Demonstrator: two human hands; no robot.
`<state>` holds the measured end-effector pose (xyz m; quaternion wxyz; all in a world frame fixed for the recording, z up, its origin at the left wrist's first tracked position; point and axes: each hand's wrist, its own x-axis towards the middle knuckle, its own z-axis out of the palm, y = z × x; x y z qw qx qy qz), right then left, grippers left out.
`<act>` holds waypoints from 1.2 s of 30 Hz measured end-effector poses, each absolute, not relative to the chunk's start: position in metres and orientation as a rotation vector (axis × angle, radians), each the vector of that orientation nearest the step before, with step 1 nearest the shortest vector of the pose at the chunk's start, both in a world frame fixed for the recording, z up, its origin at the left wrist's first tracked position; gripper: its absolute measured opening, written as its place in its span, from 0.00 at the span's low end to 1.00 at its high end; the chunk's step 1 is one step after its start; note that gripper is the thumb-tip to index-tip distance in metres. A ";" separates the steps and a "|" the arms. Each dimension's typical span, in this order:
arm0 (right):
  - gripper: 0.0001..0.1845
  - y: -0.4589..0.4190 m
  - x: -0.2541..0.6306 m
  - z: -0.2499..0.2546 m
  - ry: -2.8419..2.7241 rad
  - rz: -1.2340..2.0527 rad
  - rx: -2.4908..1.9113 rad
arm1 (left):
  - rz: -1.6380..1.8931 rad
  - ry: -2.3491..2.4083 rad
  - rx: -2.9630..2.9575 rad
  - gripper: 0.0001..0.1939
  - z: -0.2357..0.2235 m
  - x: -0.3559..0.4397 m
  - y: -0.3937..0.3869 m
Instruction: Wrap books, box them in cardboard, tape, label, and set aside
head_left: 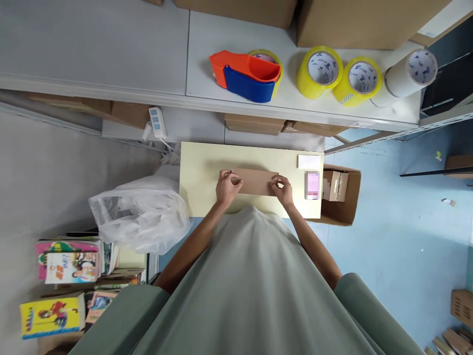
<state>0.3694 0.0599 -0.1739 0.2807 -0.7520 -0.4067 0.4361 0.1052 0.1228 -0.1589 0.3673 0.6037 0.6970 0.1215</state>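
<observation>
left of center, a translucent plastic bag (142,212) sits beside the pale table (201,160). mid-frame, your left hand (226,188) pinches the left end of a brown cardboard piece (256,182) between thumb and fingers; your right hand (283,190) pinches its right end likewise. right of center, a pinkish pack (312,185) lies near the table's edge.

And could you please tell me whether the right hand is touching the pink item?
Apart: the head view shows a strip of cream tabletop between the right hand and the pink item.
</observation>
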 end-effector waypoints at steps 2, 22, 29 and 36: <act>0.16 0.063 0.372 -0.173 -1.128 1.180 -2.012 | 0.296 1.809 1.530 0.10 -0.160 0.106 0.125; 0.18 0.062 0.402 -0.166 -1.205 1.442 -1.767 | 0.311 1.571 1.249 0.11 -0.161 0.082 0.116; 0.07 0.069 0.392 -0.162 -1.286 1.352 -1.973 | 0.346 1.712 1.303 0.03 -0.166 0.092 0.106; 0.14 0.052 0.390 -0.160 -1.276 1.282 -1.883 | 0.431 1.678 1.281 0.06 -0.164 0.089 0.096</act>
